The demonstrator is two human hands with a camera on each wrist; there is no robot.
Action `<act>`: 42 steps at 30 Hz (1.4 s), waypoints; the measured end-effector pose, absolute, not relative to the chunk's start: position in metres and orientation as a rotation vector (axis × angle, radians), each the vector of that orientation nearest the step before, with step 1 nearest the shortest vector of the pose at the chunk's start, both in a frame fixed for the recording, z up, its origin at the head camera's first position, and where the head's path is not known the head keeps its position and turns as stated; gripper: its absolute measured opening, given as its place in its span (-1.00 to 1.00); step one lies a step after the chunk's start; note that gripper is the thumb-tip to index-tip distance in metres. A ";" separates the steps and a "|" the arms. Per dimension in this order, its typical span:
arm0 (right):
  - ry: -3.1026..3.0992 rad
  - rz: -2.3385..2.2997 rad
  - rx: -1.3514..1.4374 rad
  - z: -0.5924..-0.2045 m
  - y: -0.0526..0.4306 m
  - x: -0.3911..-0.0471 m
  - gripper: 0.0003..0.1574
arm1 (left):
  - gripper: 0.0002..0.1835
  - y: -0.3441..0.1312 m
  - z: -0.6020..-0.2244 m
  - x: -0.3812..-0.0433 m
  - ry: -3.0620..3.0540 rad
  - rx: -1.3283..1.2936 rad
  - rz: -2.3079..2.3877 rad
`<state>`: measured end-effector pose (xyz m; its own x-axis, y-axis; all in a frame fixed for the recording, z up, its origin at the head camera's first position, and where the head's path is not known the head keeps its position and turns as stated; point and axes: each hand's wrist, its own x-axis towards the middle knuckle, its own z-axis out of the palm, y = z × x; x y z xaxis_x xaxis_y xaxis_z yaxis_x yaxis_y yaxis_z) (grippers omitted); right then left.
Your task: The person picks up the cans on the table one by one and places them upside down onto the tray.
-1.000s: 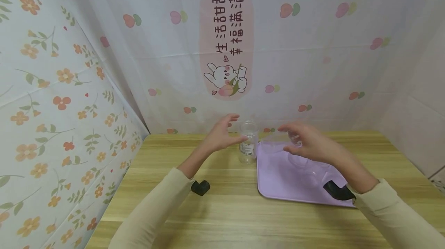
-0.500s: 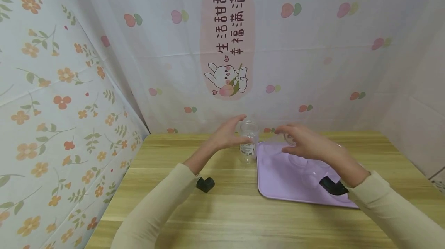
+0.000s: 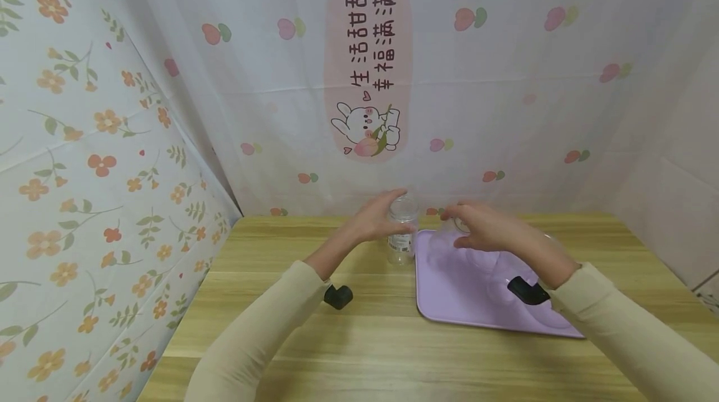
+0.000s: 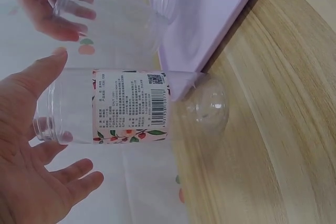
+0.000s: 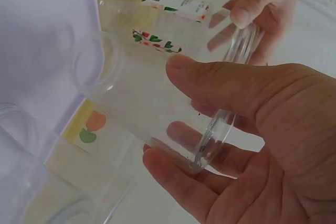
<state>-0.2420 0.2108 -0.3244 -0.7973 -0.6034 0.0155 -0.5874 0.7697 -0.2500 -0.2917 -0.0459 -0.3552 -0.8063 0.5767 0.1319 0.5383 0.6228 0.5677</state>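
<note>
A clear plastic jar [image 3: 400, 246] with a printed label [image 4: 131, 106] stands upright just left of the lilac tray [image 3: 449, 302]. My left hand [image 3: 375, 221] is at its neck, thumb on the near side and fingers loosely spread behind. In the left wrist view these fingers [image 4: 79, 177] extend past the jar without curling round it. Over the tray's back left part my right hand [image 3: 497, 229] grips a second clear jar [image 5: 139, 90] near its mouth. Thumb and fingers lie on opposite sides, some fingers showing through the plastic. No label shows on this jar.
More transparent containers [image 3: 505, 286] lie on the tray under and beside the right forearm. A patterned curtain [image 3: 505, 108] hangs right behind the wooden table [image 3: 359, 339], and a floral cloth [image 3: 107, 202] borders the left. Dark straps [image 3: 338, 297] show at both wrists.
My left hand has moved right and slightly down, round the labelled jar's neck. My right hand has shifted a little left, the unlabelled jar now lower over the tray. The labelled jar stays put.
</note>
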 end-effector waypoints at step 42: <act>2.715 -0.238 -0.797 -0.319 0.183 -0.283 -0.40 | -0.32 -0.040 -0.350 -0.293 2.784 1.035 0.840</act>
<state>-0.2834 0.1833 -0.3190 -0.8008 -0.5494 -0.2385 -0.4995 0.8323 -0.2405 -0.2926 -0.0400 -0.3502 -0.7738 0.6193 0.1326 0.5894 0.6275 0.5088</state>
